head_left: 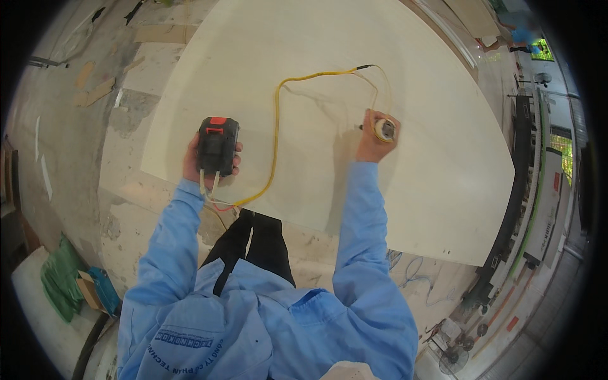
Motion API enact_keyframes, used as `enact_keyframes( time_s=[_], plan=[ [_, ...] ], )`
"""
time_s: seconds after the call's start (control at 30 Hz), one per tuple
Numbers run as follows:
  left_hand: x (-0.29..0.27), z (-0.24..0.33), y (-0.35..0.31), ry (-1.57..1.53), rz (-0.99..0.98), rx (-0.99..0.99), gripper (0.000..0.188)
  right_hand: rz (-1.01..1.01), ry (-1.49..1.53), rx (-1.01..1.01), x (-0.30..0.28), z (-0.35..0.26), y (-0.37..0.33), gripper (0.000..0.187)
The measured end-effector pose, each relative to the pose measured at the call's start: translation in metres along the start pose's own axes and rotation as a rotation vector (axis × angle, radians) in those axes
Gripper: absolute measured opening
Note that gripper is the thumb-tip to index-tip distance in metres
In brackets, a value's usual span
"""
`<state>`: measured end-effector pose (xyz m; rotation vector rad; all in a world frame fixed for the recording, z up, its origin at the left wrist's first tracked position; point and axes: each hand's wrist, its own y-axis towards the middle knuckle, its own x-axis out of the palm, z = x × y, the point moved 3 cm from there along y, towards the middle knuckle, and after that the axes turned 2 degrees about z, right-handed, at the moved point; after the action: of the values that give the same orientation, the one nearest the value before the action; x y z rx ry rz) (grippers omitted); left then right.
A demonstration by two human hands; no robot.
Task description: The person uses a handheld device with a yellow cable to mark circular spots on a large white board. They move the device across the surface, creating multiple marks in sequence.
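Note:
My left hand is closed around a black power-tool battery pack with a red latch. Two pale leads come out of its near end and run into a yellow cable. That cable loops over the pale board to a black-wrapped joint, where two thin wires carry on to my right hand. There my fingers grip what looks like a small electric motor, with a round silvery end facing up and a dark tip sticking out on the left.
A large pale board lies under both hands. Machinery with a long black rail runs along the right, beside a fan. A green bag and a cardboard box lie lower left. Another person is far right.

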<state>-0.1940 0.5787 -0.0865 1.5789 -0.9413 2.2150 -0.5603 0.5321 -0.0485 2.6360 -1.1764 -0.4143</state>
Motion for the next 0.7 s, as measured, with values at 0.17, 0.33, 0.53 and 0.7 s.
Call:
enact_keyframes(
  time_s=[0.17, 0.33, 0.53, 0.7],
  plan=[
    [0.001, 0.001, 0.002, 0.042, -0.053, -0.012, 0.084, -0.007, 0.223, 0.033, -0.018, -0.022, 0.0, 0.027],
    [0.001, -0.001, -0.001, 0.015, -0.004, 0.005, 0.075, -0.018, 0.015, 0.054, -0.01, -0.006, -0.014, 0.029],
    [0.0, 0.001, 0.0, 0.06, 0.06, 0.023, 0.075, 0.0, 0.178, 0.021, -0.022, -0.017, -0.021, 0.031],
    [0.003, 0.0, 0.002, 0.024, -0.065, 0.012, 0.074, -0.036, 0.108, 0.046, -0.028, -0.022, -0.037, 0.03]
  ],
)
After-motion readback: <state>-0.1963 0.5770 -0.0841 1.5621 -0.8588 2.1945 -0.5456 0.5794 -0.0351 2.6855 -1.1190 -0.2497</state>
